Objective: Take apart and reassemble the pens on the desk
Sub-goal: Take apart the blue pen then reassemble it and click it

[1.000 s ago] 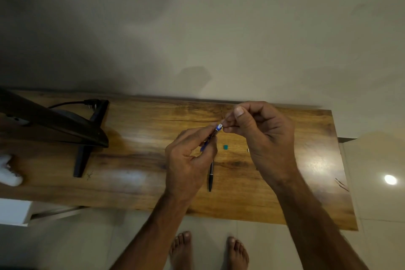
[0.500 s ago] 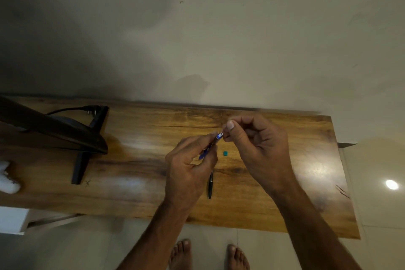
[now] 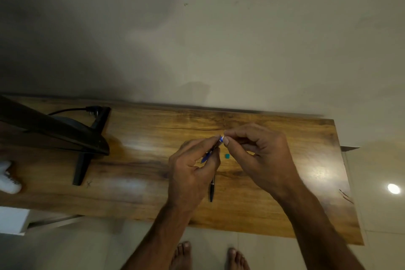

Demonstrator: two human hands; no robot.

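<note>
While pinched: blue pen, both hands.

Left hand raised, fingers curled, pinching blue pen. Right hand opposite, thumb and forefinger pinched at pen's upper tip. Forearms angled inward. Bare feet below.

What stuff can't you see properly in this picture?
Head view only:
- Blue pen: mostly wrapped in the left hand; whether it is whole is unclear.
- Its tip: pinched by the right hand, too small to identify.
- Black pen: upper end under the left hand.
- Teal piece: too tiny to name.
- Monitor: cut off at the left edge.
</note>
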